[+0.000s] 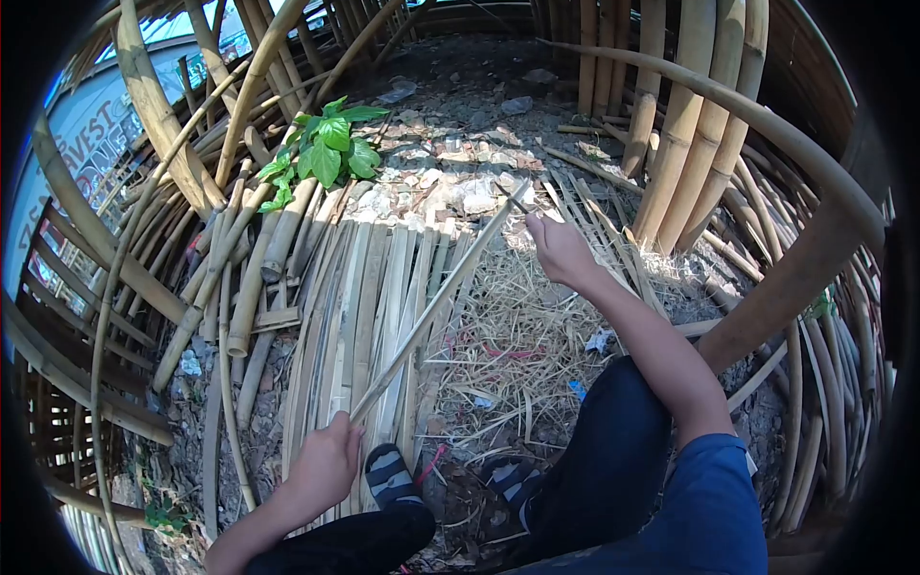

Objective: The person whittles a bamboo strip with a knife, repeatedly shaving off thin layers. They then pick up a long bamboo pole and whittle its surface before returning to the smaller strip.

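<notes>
The person wore a bright blue shirt (719,498), its short sleeve ending on the right upper arm and leaving the rest of that arm uncovered down to the bare right hand (561,251). The visible stretch of the left forearm was likewise unsleeved down to the bare left hand (326,465). Dark navy trousers (604,460) covered both legs, looking almost black in the shade over the left leg, and on the feet were open sandals (388,476) with broad straps banded in grey and dark blue.
</notes>
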`<state>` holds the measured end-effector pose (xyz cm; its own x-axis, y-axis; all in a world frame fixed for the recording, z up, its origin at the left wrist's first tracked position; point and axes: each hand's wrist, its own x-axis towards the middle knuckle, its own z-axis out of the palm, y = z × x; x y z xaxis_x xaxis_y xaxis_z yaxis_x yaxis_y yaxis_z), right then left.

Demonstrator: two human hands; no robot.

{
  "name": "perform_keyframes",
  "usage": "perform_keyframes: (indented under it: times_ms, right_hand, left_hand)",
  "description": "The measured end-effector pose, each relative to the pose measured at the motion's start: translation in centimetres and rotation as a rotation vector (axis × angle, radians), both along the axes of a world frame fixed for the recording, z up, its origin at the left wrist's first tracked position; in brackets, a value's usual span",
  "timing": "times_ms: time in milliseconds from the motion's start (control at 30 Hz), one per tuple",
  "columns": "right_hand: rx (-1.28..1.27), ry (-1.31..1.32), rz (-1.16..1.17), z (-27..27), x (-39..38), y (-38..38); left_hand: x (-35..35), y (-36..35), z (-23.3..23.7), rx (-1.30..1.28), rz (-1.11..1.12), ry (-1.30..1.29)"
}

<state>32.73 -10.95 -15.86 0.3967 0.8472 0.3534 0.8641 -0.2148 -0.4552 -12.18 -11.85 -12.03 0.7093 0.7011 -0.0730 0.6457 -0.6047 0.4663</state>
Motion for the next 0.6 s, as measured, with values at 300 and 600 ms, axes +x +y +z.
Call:
perform_keyframes:
  times_ms: [300,600]
  right_hand:
    - [-0.078,-0.096,0.461,2.2,-13.1,-0.7]
    - [-0.068,-0.119,0.101,0.4,-4.5,0.8]
  left_hand:
    - [1.3,0.3,1.3,0.059,0.038,-0.044]
    - [-0.2,0.1,0.5,0.11,0.071,-0.122]
